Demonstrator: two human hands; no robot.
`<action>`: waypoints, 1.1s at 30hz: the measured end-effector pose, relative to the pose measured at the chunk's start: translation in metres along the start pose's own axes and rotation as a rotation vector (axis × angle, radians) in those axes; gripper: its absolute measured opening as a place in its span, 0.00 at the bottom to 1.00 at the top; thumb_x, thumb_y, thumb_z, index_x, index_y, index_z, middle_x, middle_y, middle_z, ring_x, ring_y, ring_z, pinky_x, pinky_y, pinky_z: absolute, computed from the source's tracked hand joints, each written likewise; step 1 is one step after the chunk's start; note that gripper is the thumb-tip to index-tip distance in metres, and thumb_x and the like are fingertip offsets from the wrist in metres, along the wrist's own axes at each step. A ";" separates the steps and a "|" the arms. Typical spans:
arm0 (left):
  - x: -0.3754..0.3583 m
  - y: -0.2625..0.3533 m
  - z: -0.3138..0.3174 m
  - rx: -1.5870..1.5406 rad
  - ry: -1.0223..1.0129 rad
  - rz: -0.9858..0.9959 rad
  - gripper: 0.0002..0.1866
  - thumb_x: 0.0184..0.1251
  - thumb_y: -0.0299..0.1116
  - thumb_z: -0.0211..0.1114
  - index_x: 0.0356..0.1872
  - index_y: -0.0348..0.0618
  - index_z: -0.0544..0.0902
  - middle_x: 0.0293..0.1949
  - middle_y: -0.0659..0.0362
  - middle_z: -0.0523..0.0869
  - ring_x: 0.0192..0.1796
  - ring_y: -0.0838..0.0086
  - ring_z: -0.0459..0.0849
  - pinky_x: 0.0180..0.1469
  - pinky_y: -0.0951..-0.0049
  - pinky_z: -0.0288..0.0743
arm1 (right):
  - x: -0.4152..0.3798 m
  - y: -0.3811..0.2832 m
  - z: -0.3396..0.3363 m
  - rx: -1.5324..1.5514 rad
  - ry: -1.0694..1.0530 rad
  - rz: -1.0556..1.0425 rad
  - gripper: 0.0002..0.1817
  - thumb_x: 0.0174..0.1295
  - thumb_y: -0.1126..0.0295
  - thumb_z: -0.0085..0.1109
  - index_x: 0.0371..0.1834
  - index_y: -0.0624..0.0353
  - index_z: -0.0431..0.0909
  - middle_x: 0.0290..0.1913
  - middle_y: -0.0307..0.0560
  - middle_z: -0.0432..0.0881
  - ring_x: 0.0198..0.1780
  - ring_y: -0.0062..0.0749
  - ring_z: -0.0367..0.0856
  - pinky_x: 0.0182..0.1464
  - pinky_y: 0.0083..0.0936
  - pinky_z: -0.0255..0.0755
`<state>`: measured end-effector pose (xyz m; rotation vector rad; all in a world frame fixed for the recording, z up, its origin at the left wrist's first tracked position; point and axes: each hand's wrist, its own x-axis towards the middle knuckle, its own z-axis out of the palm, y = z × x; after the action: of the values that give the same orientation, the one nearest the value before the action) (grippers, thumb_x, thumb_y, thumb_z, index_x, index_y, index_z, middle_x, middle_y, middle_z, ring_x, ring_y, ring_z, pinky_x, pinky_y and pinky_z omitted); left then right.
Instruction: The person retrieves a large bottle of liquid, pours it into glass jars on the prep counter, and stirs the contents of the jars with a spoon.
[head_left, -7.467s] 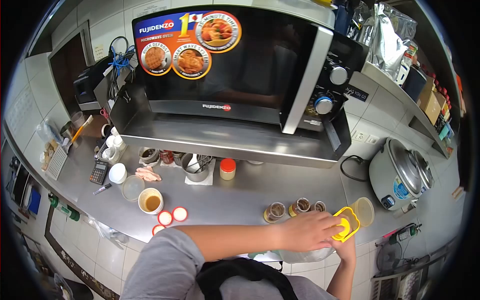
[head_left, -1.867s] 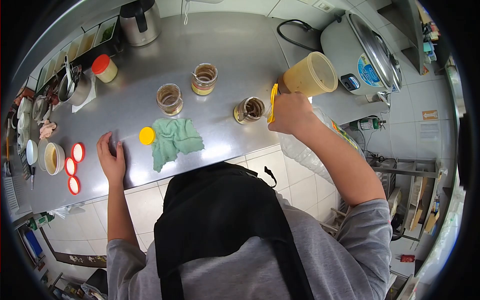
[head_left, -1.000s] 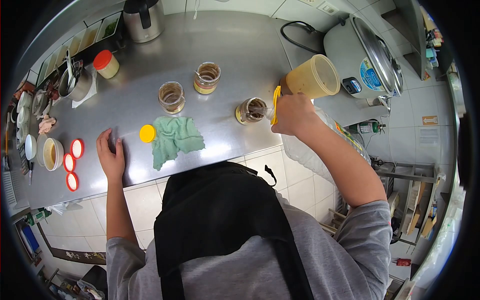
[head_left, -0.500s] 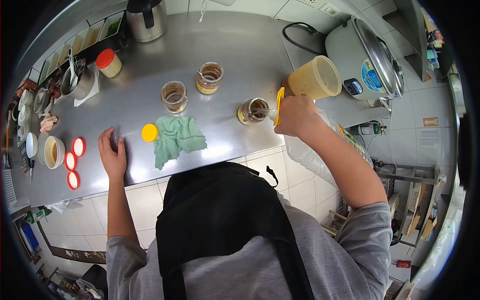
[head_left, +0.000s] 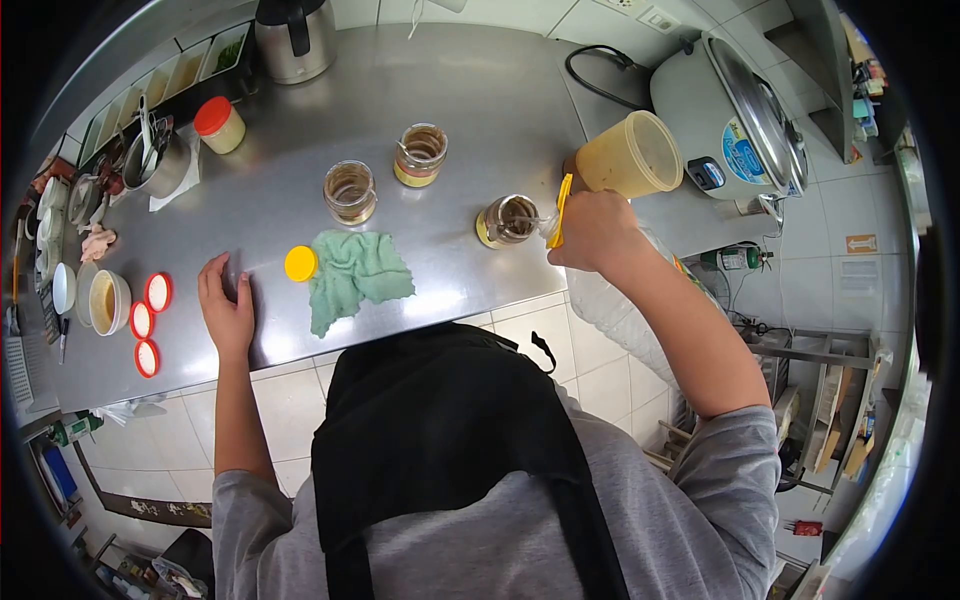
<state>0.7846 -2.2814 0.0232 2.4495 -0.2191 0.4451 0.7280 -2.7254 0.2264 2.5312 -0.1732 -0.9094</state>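
Note:
My right hand [head_left: 597, 230] is closed round the yellow handle [head_left: 562, 212] of a large clear plastic jug [head_left: 622, 318]. The jug lies tilted under my forearm, its neck at the mouth of a glass jar [head_left: 507, 222] with dark residue inside. Clear liquid seems to run from the neck into that jar. My left hand [head_left: 227, 308] rests on the steel counter [head_left: 480, 90], fingers apart and holding nothing. Right of it are a yellow lid [head_left: 300, 264] and a crumpled green cloth [head_left: 360, 278]. Two more smeared glass jars, one [head_left: 350, 192] nearer and one [head_left: 420, 156] farther, stand behind the cloth.
A tall tan plastic container [head_left: 630, 155] and a rice cooker [head_left: 730, 120] stand at the right. On the left are red-rimmed lids [head_left: 143, 321], a bowl [head_left: 108, 303], a red-lidded jar [head_left: 219, 125] and a pot of utensils [head_left: 157, 165]. A steel jug [head_left: 293, 40] stands behind.
The large jug's body and my right forearm have shifted slightly to the left, with the neck still at the jar. My left hand stays in place.

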 end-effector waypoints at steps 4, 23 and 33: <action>0.000 0.002 -0.001 -0.006 -0.012 -0.016 0.19 0.66 0.28 0.64 0.58 0.41 0.78 0.58 0.49 0.78 0.60 0.55 0.78 0.63 0.62 0.71 | 0.001 -0.003 -0.004 -0.003 0.002 -0.007 0.25 0.51 0.49 0.67 0.43 0.59 0.85 0.40 0.44 0.86 0.41 0.36 0.87 0.45 0.30 0.78; 0.001 0.003 -0.002 0.003 -0.032 -0.037 0.20 0.65 0.29 0.65 0.58 0.42 0.77 0.59 0.49 0.78 0.62 0.53 0.76 0.66 0.60 0.69 | 0.017 -0.004 0.013 -0.018 0.019 -0.036 0.29 0.48 0.43 0.67 0.39 0.60 0.86 0.38 0.47 0.87 0.40 0.39 0.88 0.45 0.31 0.80; 0.001 -0.004 0.001 0.032 -0.030 -0.001 0.22 0.64 0.29 0.66 0.60 0.43 0.77 0.59 0.49 0.78 0.62 0.55 0.76 0.66 0.61 0.69 | 0.016 -0.005 0.012 -0.029 0.012 -0.039 0.29 0.49 0.44 0.67 0.40 0.60 0.86 0.39 0.46 0.87 0.41 0.38 0.88 0.46 0.31 0.80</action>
<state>0.7872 -2.2787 0.0203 2.4893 -0.2247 0.4146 0.7329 -2.7300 0.2066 2.5212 -0.1065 -0.9049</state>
